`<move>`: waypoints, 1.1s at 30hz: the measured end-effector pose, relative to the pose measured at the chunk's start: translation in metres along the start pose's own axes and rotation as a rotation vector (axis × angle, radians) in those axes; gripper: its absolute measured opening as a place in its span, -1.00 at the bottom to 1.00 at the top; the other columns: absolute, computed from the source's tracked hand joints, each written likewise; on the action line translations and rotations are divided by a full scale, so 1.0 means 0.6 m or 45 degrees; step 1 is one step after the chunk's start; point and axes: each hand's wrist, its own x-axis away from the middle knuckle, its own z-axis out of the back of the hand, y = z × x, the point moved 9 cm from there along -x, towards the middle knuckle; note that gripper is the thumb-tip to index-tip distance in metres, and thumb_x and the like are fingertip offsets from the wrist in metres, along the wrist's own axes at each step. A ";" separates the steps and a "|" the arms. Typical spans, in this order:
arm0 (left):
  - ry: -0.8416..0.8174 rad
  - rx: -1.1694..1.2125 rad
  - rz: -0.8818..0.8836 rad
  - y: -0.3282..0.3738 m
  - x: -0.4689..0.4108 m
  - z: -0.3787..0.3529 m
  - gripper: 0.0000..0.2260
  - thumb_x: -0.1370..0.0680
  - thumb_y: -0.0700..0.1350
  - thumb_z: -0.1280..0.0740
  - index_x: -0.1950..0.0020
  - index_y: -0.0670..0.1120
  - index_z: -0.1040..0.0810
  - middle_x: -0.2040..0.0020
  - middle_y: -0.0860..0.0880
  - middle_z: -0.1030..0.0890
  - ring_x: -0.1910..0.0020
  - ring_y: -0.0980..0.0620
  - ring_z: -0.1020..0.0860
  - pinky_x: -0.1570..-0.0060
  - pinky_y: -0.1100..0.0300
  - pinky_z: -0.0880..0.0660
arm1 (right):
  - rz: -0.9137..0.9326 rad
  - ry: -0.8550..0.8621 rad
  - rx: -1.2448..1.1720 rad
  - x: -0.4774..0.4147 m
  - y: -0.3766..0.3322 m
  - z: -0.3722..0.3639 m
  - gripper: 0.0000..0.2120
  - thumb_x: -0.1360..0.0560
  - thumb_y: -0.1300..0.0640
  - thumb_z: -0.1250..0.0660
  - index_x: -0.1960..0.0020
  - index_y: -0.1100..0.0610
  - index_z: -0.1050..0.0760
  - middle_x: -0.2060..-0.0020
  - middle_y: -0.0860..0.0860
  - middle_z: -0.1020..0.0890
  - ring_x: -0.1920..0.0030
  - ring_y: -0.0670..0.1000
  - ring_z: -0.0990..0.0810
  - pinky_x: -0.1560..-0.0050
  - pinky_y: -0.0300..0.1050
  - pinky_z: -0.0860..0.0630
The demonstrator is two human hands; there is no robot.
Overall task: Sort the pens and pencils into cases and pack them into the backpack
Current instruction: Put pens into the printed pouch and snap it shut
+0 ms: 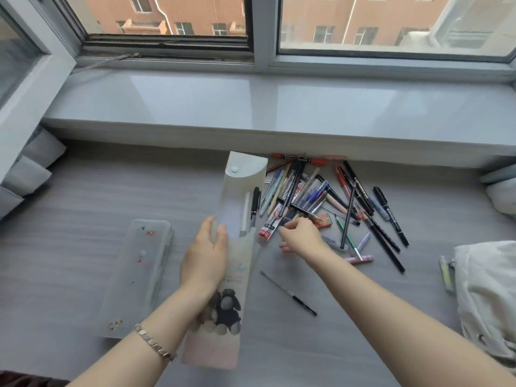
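A long translucent pencil case (pixel 240 263) with a cartoon print lies open on the grey surface, its flap (pixel 244 166) folded back toward the sill. A black pen (pixel 254 205) and a white one stick out of it. My left hand (pixel 205 258) holds the case's left edge. My right hand (pixel 300 236) reaches into the pile of pens and pencils (pixel 321 196), fingertips pinched on a dark pen at the pile's near edge. A second translucent case (pixel 139 275) lies shut to the left. A white fabric backpack (pixel 488 289) sits at the right edge.
One black pen (pixel 289 293) lies alone near my right forearm. A wide window sill (pixel 279 107) runs across the back above the pile. Grey cushions (pixel 30 166) rest at the far left, and a pale green marker (pixel 446 273) lies beside the backpack.
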 end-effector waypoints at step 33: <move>-0.280 -0.226 -0.230 0.056 0.072 -0.060 -0.66 -0.57 0.11 -0.08 -0.35 0.20 -0.28 -0.14 -0.06 -0.60 -0.11 -0.13 -0.53 0.03 0.12 -0.42 | 0.371 -0.093 -1.011 0.127 -0.054 0.103 -0.92 -0.55 0.19 -0.22 0.07 0.14 -0.48 0.40 -0.02 -0.67 0.31 -0.02 -0.68 0.36 -0.20 -0.62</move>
